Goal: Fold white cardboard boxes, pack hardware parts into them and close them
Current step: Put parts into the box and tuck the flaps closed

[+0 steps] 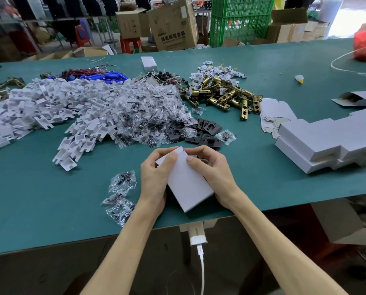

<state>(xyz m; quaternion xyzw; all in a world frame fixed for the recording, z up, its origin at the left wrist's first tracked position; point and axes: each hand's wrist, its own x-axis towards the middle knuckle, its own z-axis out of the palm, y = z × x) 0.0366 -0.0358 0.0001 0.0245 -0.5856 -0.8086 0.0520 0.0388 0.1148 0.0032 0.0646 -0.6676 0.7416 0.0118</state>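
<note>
A white cardboard box point(188, 184) is held tilted just above the near edge of the green table point(252, 177). My left hand point(154, 177) grips its left side, fingers curled over the far end flap. My right hand point(214, 173) grips its right side, thumb pressing the top face near that flap. Behind the box lie black plates point(205, 133), brass latches point(224, 96), a heap of clear screw bags point(148, 109) and white plastic inserts point(50, 107). Three screw bags point(120, 192) lie left of my left hand.
Closed white boxes point(327, 141) are stacked at the right, with flat box blanks point(271, 116) behind them. Blue cylinders with red wires point(105, 76) lie at the back left. Brown cartons point(173, 24) and green crates point(241, 18) stand beyond the table.
</note>
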